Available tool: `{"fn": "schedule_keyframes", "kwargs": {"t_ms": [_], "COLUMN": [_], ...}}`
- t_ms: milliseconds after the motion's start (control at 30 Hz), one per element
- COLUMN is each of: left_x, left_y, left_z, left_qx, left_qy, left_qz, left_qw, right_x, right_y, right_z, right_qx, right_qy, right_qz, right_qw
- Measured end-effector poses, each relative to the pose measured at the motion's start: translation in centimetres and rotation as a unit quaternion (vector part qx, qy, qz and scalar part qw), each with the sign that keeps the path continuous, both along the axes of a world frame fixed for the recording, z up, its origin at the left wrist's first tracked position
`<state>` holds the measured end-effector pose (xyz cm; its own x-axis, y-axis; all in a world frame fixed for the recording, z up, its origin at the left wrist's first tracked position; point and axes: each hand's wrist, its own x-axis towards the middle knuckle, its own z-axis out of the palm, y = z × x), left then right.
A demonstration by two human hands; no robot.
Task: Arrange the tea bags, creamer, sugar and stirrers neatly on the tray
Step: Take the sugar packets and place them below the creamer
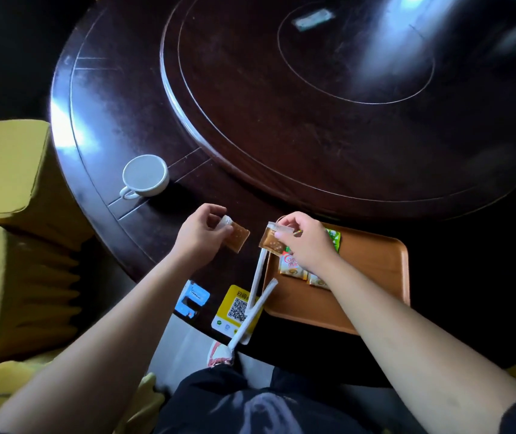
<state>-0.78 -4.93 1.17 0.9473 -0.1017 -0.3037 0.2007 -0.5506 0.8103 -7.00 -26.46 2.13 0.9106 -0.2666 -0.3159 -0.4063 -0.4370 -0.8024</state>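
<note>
Dark polished wood round table [119, 126], raised turntable [313, 104] filling its centre toward 12 o'clock. Orange-brown tray [375, 277] sits at the near edge, about 4 o'clock from frame centre. Left hand [198, 234] pinches a brown sachet [237, 241] between thumb and fingers, held above bare table, well left of the tray. Right hand [305, 242] pinches a second brown sachet [271, 241] by its clear top edge, over the tray's left rim at its 10 o'clock corner.

On the tray: creamer packets [292, 266], partly hidden under the right wrist; green packet [333, 241] at the far edge, mostly blocked by the right hand.

Two white wrapped stirrers [256, 281] lie off the tray along its left side; the far ends touch or overlap the rim, the longer one runs down past the table edge at 6 o'clock. Under them a yellow QR card [234, 310], a blue card [192, 299] just at its 9 o'clock. White cup [145, 177] at 10 o'clock from the left hand, apart. Yellow chairs [9, 214] at 9 o'clock.
</note>
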Motion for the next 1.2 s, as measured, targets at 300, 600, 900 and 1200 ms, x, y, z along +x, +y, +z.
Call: {"fn": "schedule_keyframes", "kwargs": {"t_ms": [300,600,900,1200], "left_x": [-5.3,-9.5,-10.3,-13.1], "left_y": [-6.4,-10.3,-9.2,-7.7], "left_z": [1.4,-0.1,-2.0,-3.0], "left_qx": [0.022,0.097,0.182,0.193], "left_qy": [0.021,0.033,-0.133,-0.328], "left_qz": [-0.178,-0.274,-0.345,-0.401], "left_qw": [0.984,0.956,0.911,0.833], "right_x": [-7.9,-13.0,-13.5,-14.8], "right_y": [-6.3,-6.2,-4.8,-4.4], "right_z": [-0.2,-2.8,-2.9,-3.2], "right_qx": [0.006,-0.029,-0.139,-0.219], "right_qy": [0.037,0.109,0.076,0.013], "right_qz": [-0.125,-0.093,0.032,0.112], "right_qw": [0.991,0.989,0.987,0.969]}}
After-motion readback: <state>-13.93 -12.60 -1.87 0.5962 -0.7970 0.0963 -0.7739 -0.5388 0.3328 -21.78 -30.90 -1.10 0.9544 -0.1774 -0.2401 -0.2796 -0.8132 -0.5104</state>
